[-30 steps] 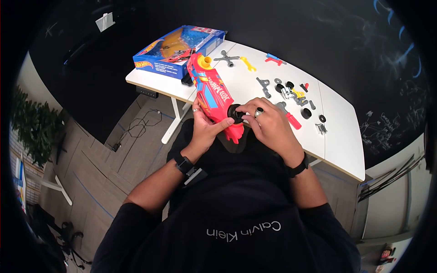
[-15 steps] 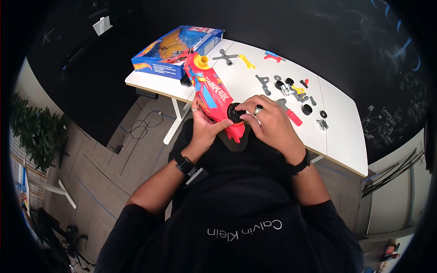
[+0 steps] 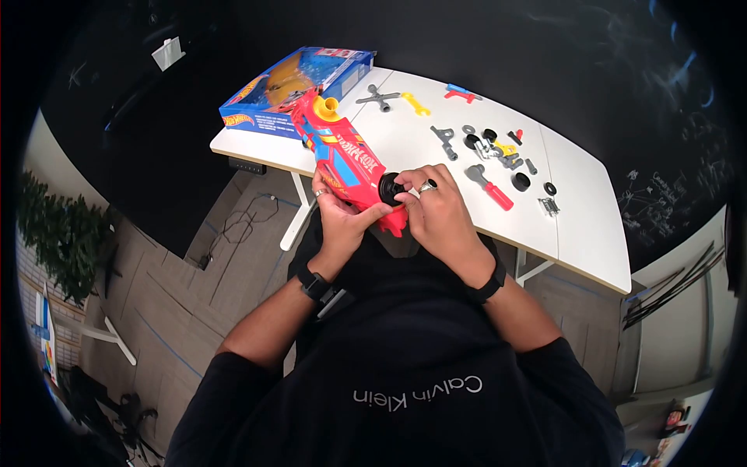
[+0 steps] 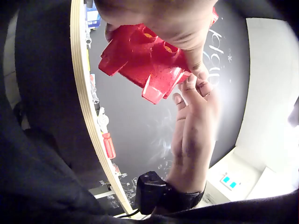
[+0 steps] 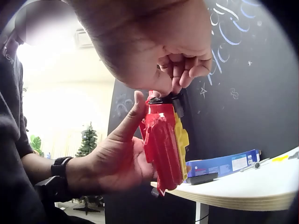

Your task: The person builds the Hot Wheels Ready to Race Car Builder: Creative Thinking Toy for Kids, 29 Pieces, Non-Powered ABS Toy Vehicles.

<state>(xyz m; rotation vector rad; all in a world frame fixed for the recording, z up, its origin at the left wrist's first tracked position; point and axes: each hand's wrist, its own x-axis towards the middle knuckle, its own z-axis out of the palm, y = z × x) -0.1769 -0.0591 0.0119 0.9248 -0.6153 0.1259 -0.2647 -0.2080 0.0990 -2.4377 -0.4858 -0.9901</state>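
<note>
A red toy car body [image 3: 346,159] with blue and yellow trim is held off the table's front edge, tilted. The left hand [image 3: 340,226] grips its lower end from below, thumb along the near side. At that end sits a black wheel [image 3: 390,188]; the right hand [image 3: 440,218] pinches at its centre with thumb and fingers. Whatever small part may be between those fingertips is hidden. In the right wrist view the red body [image 5: 163,144] stands nearly upright in the left hand [image 5: 112,161], with the right hand [image 5: 154,46] over its top.
On the white table [image 3: 580,249] lie a grey cross-shaped tool [image 3: 379,98], a yellow wrench [image 3: 415,103], a red-handled tool [image 3: 498,196], a blue-and-red tool [image 3: 464,93], black wheels [image 3: 520,181] and several small parts. An opened blue box [image 3: 272,121] stands at the back left.
The toy body and both hands have shifted slightly left in the head view, and the top of the body leans further left. Both hands keep their hold.
</note>
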